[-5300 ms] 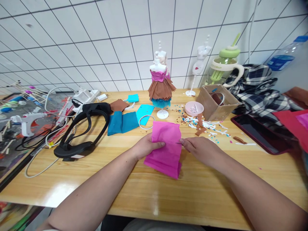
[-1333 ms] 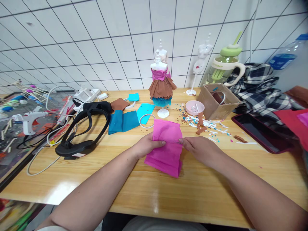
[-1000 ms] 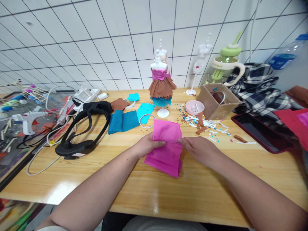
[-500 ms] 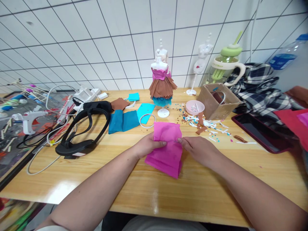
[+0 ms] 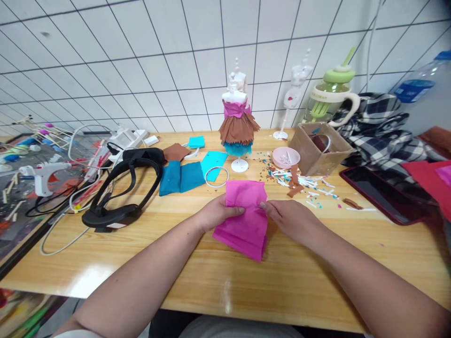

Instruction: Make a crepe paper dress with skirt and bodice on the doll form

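Observation:
A folded piece of magenta crepe paper (image 5: pixel 243 234) is held up between both hands over the table. My left hand (image 5: pixel 221 212) grips its left side, thumb across the front and the other fingers hidden behind. At the right edge, my right hand (image 5: pixel 282 211) pinches the paper between thumb and fingers. Beyond the hands stands a small white dress form (image 5: pixel 234 96) wearing a magenta top, a brown pleated layer and a teal fringe (image 5: pixel 238 149). A white ring (image 5: pixel 206 177) lies just past my left hand, partly over a bright blue sheet (image 5: pixel 215 162).
On the left are a black headset (image 5: pixel 116 216), cables and a glue gun (image 5: pixel 44 178). Folded teal paper (image 5: pixel 190 177) lies mid-table. Right of centre are a pink bowl (image 5: pixel 286 163), scattered paper scraps, a cardboard box (image 5: pixel 310 157), a bare dress form (image 5: pixel 296 89) and a dark tablet (image 5: pixel 380 197).

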The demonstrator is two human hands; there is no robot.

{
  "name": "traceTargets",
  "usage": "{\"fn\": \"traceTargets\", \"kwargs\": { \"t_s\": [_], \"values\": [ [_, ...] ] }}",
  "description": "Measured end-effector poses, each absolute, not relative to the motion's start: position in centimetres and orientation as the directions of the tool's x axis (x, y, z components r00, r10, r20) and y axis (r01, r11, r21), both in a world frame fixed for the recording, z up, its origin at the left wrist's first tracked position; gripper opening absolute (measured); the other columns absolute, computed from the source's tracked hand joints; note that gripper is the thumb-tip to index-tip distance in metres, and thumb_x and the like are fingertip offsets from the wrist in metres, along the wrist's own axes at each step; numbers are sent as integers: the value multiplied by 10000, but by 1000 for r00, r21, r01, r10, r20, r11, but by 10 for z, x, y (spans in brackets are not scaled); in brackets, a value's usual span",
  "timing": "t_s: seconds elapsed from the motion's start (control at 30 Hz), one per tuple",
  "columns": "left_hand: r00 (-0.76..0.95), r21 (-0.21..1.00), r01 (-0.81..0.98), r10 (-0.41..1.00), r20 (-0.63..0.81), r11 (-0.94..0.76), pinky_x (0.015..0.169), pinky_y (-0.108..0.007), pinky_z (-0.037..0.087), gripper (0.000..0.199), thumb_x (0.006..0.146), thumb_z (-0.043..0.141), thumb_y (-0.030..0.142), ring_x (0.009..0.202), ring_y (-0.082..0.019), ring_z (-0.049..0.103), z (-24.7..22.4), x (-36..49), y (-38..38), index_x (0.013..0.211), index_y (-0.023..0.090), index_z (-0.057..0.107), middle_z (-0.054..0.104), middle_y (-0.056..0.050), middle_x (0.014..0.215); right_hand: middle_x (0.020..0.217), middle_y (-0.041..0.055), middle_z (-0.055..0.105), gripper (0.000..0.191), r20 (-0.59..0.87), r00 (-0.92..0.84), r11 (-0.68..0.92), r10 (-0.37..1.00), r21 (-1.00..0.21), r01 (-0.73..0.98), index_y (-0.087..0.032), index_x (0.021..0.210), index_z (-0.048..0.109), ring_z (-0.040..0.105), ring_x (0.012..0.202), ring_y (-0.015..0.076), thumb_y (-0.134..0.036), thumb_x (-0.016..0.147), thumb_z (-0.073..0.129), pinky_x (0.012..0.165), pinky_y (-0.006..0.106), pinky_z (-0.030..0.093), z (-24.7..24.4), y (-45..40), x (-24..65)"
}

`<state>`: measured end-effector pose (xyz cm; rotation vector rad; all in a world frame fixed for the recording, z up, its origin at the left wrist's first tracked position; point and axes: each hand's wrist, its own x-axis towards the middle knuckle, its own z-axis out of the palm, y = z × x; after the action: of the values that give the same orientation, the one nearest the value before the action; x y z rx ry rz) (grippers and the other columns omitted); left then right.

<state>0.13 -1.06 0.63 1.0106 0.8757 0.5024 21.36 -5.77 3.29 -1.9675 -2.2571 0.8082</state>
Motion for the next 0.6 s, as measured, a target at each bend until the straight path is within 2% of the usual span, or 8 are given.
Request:
{"fn": "traceTargets", "kwargs": {
  "t_s": [0.23, 0.37, 0.6],
  "values": [
    [587, 888, 23, 713, -383, 459, 905, -400, 480, 414, 650, 822, 269, 965, -264, 668, 7, 2, -11, 1030, 155, 703, 739, -79, 1042, 930, 65, 732, 524, -298, -193, 65, 935, -391, 918, -230, 846, 629, 666, 906, 247, -513, 996, 214, 685, 287, 375, 32, -58, 214],
    [620, 889, 27, 689, -374, 458, 941, -410, 473, 468, 665, 811, 268, 1013, -271, 662, 9, 2, -11, 1102, 160, 685, 727, -89, 1104, 902, 61, 728, 539, -282, -206, 79, 937, -404, 911, -227, 824, 614, 663, 870, 232, -517, 998, 194, 678, 284, 370, 31, -58, 213],
    [596, 936, 107, 732, -331, 336, 906, -389, 499, 548, 643, 820, 241, 1042, -285, 659, 11, 4, -9, 1158, 153, 655, 715, -106, 1142, 893, 60, 728, 544, -282, -206, 82, 937, -397, 914, -227, 832, 613, 661, 874, 217, -515, 999, 184, 663, 274, 359, 29, -59, 209]
  ]
}}
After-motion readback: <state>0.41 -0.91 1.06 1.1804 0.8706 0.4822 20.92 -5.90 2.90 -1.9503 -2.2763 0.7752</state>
